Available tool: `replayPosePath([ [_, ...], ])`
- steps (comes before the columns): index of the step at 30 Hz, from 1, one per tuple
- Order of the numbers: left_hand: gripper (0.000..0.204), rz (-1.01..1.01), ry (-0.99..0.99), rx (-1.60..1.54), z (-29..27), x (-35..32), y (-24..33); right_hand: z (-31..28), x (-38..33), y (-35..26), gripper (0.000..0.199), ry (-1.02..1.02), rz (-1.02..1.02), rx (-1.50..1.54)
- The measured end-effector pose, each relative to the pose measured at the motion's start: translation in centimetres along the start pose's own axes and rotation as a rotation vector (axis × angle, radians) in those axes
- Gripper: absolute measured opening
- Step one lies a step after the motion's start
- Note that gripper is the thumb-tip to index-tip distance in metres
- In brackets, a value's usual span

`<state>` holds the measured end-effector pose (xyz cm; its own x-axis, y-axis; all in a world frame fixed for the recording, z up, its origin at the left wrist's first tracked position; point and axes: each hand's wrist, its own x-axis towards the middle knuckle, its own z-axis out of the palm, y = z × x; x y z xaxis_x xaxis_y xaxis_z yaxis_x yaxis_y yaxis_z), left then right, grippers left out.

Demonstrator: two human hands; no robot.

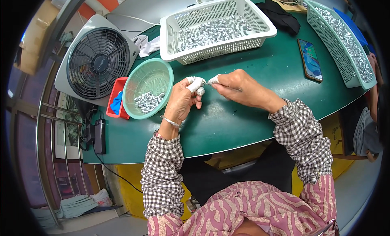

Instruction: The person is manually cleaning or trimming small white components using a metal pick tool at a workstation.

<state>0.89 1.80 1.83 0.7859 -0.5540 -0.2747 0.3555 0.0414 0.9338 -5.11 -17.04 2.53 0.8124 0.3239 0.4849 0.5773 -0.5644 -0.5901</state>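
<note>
Left hand (183, 100) and right hand (237, 86) meet above the worktop (243, 69), taped fingertips (198, 85) closed on a small metal part (206, 84), just right of the green bowl (148, 90). Right grip also holds a thin rod (232, 88). Best done with wrists braced and rod in line with the part; the fit itself is too small to see.

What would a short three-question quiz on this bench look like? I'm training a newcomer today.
1. True or false: the round green bowl is empty.
2. Which lies nearest the phone? A) fan B) long green basket C) red tray
3. What covers the left hand's fingertips?

Key: 1 false, it holds small silver parts. 2 B. 3 white wrapping; the right hand has some too.
</note>
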Motion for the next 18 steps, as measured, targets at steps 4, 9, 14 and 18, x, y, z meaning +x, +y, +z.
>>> replayPosePath([
  [4, 0.016, 0.011, 0.009, -0.005, 0.3, -0.1, 0.0, 0.2, -0.1, 0.1, 0.021, 0.032, -0.016, -0.007],
  [9, 0.017, 0.016, -0.004, 0.037, -0.2, 0.1, -0.3, 0.5, -0.1, 0.0, 0.020, 0.027, -0.017, 0.061],
  [14, 0.016, 0.060, 0.038, -0.017, 0.0, 0.3, -0.3, -0.1, 0.1, 0.1, 0.014, 0.015, 0.212, 0.445],
  [18, 0.017, 0.119, 0.030, 0.006, 0.5, 0.1, 0.0, 0.1, 0.2, 1.4, 0.013, 0.258, 0.091, 0.219],
])
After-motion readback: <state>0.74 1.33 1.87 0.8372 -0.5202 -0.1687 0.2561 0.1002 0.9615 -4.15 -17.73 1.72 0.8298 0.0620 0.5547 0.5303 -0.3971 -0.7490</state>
